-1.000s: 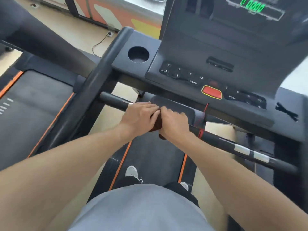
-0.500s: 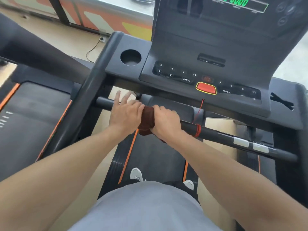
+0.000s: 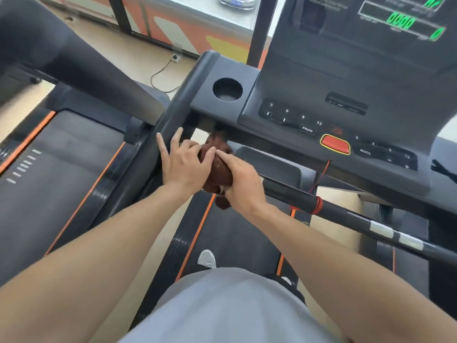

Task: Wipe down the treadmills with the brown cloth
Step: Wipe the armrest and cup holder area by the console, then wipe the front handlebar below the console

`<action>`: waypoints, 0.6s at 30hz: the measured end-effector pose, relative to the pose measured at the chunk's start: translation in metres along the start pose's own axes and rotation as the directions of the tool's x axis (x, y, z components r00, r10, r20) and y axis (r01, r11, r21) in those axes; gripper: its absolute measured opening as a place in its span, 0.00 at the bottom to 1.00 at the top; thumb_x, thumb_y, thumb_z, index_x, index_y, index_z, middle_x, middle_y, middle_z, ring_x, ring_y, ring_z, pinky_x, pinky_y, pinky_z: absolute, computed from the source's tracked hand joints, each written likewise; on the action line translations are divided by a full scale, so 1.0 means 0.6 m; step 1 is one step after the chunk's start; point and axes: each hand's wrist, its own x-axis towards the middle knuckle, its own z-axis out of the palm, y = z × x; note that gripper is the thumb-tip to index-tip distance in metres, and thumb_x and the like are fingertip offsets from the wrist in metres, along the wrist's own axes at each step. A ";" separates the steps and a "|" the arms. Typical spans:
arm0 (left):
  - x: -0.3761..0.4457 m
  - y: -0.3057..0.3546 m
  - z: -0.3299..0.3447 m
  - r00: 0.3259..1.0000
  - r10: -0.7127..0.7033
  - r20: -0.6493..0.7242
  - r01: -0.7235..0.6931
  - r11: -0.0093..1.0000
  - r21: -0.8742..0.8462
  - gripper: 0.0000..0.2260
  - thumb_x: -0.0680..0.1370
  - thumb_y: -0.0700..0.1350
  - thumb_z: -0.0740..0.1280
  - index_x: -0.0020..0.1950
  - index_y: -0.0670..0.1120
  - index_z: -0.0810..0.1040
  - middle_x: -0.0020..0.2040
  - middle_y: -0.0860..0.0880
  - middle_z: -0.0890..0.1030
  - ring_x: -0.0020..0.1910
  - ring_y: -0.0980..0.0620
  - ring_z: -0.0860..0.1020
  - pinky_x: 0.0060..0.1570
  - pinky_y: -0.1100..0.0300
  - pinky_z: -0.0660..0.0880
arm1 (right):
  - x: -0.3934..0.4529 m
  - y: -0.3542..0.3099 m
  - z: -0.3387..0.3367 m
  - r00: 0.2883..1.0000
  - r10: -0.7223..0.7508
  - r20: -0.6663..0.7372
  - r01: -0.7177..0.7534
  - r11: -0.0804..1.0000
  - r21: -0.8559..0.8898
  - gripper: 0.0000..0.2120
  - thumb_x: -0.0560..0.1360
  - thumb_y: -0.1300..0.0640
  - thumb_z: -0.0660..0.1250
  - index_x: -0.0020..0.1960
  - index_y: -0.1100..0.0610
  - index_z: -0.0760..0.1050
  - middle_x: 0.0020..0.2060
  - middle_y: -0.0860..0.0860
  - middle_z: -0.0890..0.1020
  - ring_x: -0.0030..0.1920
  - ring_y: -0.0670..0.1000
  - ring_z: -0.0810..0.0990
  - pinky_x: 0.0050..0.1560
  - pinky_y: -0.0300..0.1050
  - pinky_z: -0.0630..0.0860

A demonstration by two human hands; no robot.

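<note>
Brown cloth (image 3: 218,167) bunched on the handlebar (image 3: 346,211) at its left end, just under the console (image 3: 321,100) near the cup holder (image 3: 227,89). My right grip (image 3: 241,179) is curled round the cloth, clamping it to the bar. Left grip (image 3: 183,162) rests on the cloth's left side, fingers spread (two pointing up past the upright). Red stop button (image 3: 335,144) well to the right.

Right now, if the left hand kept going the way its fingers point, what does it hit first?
Probably the black upright post beside the cup holder: the left hand points up and away at it, fingertips already at its edge. Depth is unclear.
</note>
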 end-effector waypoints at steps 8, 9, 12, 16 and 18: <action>-0.012 0.116 -0.015 0.991 -0.040 0.128 0.100 0.859 -0.503 0.17 0.80 0.55 0.64 0.39 0.48 0.84 0.39 0.50 0.83 0.46 0.45 0.80 0.53 0.53 0.74 | -0.073 0.010 -0.089 0.864 0.500 0.068 -0.391 0.579 0.715 0.33 0.73 0.75 0.63 0.68 0.44 0.77 0.57 0.44 0.85 0.54 0.47 0.85 0.45 0.50 0.85; -0.024 0.141 -0.019 0.990 -0.055 0.126 0.119 0.803 -0.584 0.16 0.81 0.54 0.64 0.37 0.49 0.82 0.37 0.52 0.81 0.44 0.47 0.80 0.47 0.55 0.73 | -0.086 0.016 -0.106 0.855 0.515 0.068 -0.380 0.530 0.758 0.31 0.74 0.74 0.65 0.68 0.44 0.76 0.56 0.44 0.85 0.53 0.46 0.85 0.42 0.46 0.84; -0.059 0.220 -0.026 0.993 -0.040 0.107 0.106 0.669 -0.736 0.15 0.84 0.51 0.63 0.42 0.47 0.81 0.37 0.54 0.81 0.41 0.55 0.79 0.44 0.59 0.74 | -0.136 0.050 -0.141 0.814 0.572 0.101 -0.383 0.398 0.834 0.32 0.76 0.68 0.72 0.72 0.41 0.71 0.60 0.41 0.84 0.55 0.45 0.85 0.48 0.47 0.84; -0.104 0.329 -0.042 0.989 0.107 0.098 0.021 0.563 -0.826 0.14 0.85 0.47 0.60 0.45 0.43 0.79 0.36 0.53 0.79 0.36 0.62 0.75 0.38 0.69 0.70 | -0.210 0.100 -0.192 0.795 0.555 0.243 -0.412 0.201 0.889 0.39 0.66 0.50 0.81 0.74 0.52 0.72 0.62 0.55 0.83 0.61 0.58 0.83 0.65 0.58 0.78; -0.129 0.377 -0.044 0.976 0.190 0.102 -0.017 0.539 -0.842 0.14 0.86 0.46 0.60 0.44 0.41 0.76 0.36 0.47 0.77 0.35 0.60 0.72 0.39 0.63 0.70 | -0.248 0.128 -0.227 0.815 0.496 0.301 -0.435 0.180 0.882 0.37 0.64 0.45 0.83 0.69 0.57 0.77 0.59 0.59 0.84 0.61 0.62 0.83 0.63 0.60 0.78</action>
